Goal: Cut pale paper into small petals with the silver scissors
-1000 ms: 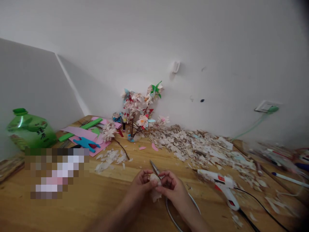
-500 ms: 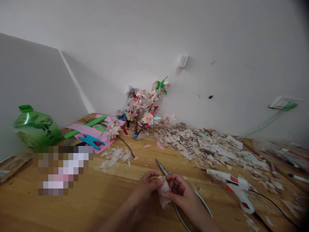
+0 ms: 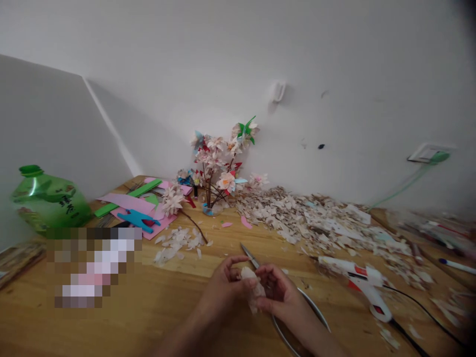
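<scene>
Between my hands is a pale, crumpled papery piece (image 3: pixel 256 297), whitish like the loose petals on the table. My left hand (image 3: pixel 226 285) pinches its upper left side with the thumb, index finger raised behind. My right hand (image 3: pixel 278 292) holds its right side between thumb and curled fingers. Just beyond the fingers lies the pointed metal tip of scissors or a similar tool (image 3: pixel 248 254), its rest hidden under my right hand. A curved metal rim (image 3: pixel 316 310) shows beside my right forearm. Small translucent petals (image 3: pixel 178 240) lie in a loose pile ahead to the left.
Handmade flowers on twigs (image 3: pixel 215 168) stand against the wall. A single flower (image 3: pixel 173 198) lies beside coloured sheets (image 3: pixel 126 203) and a blue clip-like tool (image 3: pixel 137 218). A green bottle (image 3: pixel 48 201) is at left, a heap of pale flakes (image 3: pixel 297 213) at back right, a corded glue gun (image 3: pixel 357 275) at right.
My left index finger has lifted and straightened slightly, and the pale piece has turned a little between my hands. The view has shifted slightly.
</scene>
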Demonstrator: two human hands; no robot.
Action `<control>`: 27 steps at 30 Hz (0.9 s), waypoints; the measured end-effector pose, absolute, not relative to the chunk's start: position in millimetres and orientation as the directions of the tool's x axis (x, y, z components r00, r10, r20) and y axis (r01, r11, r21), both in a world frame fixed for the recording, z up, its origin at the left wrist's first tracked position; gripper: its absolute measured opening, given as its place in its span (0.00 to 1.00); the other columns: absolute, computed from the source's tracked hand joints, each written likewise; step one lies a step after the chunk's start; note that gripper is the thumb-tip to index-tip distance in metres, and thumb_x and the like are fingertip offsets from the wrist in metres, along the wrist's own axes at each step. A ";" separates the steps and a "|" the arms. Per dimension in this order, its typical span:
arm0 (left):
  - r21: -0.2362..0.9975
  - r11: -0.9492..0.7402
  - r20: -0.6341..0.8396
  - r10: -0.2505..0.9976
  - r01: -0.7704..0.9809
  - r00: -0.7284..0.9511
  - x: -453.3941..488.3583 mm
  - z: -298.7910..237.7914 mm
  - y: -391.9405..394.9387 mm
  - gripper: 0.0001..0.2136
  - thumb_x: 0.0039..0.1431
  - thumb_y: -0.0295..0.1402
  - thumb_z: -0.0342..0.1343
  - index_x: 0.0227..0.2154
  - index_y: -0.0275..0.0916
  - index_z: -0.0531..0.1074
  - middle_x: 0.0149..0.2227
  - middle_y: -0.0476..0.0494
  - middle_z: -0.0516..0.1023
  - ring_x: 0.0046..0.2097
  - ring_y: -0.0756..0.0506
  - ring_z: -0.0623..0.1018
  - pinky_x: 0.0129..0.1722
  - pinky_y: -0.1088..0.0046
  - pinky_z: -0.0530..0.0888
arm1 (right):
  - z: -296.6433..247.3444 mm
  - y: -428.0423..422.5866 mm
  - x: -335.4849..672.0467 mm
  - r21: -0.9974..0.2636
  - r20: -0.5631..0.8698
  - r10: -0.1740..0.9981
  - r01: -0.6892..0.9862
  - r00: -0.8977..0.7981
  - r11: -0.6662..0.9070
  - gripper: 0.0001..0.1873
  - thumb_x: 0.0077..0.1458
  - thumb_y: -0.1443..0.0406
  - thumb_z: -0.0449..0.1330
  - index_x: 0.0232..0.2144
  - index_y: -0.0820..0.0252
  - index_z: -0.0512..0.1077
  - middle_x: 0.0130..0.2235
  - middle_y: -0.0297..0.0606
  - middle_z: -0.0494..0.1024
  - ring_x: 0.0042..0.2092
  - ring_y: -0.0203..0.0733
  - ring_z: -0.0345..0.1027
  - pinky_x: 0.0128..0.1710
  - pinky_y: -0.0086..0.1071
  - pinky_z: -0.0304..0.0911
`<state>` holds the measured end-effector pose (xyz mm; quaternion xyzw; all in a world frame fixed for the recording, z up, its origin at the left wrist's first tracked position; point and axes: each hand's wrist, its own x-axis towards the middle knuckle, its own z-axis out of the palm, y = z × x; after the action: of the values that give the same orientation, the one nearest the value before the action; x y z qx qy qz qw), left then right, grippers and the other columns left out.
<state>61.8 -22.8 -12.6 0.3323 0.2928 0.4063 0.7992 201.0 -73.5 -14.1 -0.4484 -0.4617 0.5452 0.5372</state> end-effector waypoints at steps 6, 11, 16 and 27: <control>0.735 0.500 -0.249 0.827 -0.458 0.503 63.0 -14.6 -28.1 0.25 0.29 0.33 0.71 0.34 0.35 0.68 0.19 0.50 0.75 0.22 0.51 0.72 0.26 0.76 0.65 | -17.1 -72.8 201.7 -0.990 0.008 0.998 -0.139 0.055 0.016 0.18 0.34 0.66 0.69 0.29 0.56 0.66 0.22 0.25 0.69 0.27 0.34 0.62 0.28 0.29 0.58; 0.625 0.603 -0.287 0.768 -0.495 0.573 64.9 -9.7 -32.2 0.25 0.29 0.30 0.71 0.34 0.37 0.67 0.21 0.49 0.76 0.23 0.50 0.73 0.27 0.75 0.65 | -12.6 -74.9 200.7 -0.984 0.049 0.998 -0.171 0.033 0.054 0.18 0.35 0.65 0.70 0.27 0.56 0.65 0.24 0.24 0.68 0.28 0.32 0.61 0.28 0.27 0.57; 0.620 0.600 -0.249 0.762 -0.506 0.598 65.0 -9.4 -32.1 0.24 0.32 0.31 0.70 0.36 0.38 0.67 0.23 0.48 0.76 0.25 0.49 0.74 0.29 0.73 0.65 | -12.3 -76.9 199.3 -0.980 0.061 0.998 -0.191 0.016 0.063 0.18 0.36 0.65 0.70 0.29 0.56 0.66 0.26 0.25 0.70 0.29 0.33 0.63 0.30 0.27 0.58; 0.649 0.594 -0.330 0.782 -0.475 0.528 62.3 -2.9 -31.1 0.22 0.32 0.31 0.69 0.33 0.38 0.69 0.20 0.50 0.74 0.23 0.49 0.72 0.26 0.74 0.65 | -7.4 -76.6 198.7 -0.985 0.013 1.000 -0.172 0.026 0.017 0.18 0.32 0.66 0.69 0.26 0.55 0.63 0.24 0.25 0.67 0.28 0.35 0.62 0.28 0.28 0.57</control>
<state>62.3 -31.1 -2.9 0.2493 0.3086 0.3752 0.8378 198.7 -76.6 -7.4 -0.4572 -0.4523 0.5315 0.5513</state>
